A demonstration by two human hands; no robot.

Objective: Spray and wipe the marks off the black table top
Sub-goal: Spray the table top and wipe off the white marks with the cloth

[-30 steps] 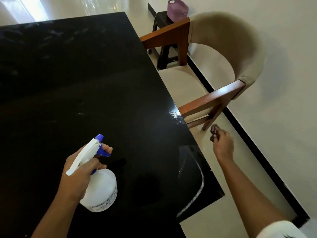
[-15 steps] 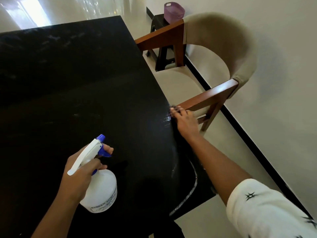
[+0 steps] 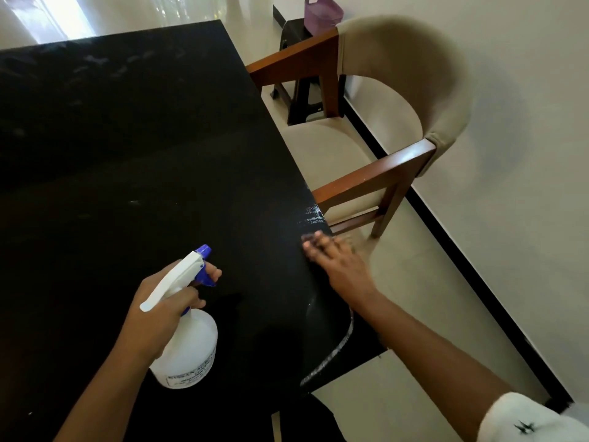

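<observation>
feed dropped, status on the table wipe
Left hand grips spray bottle over black table top. Right hand flat at its right edge, blurred. Pale streaks just beyond it. Chair arm close beside that edge.
</observation>
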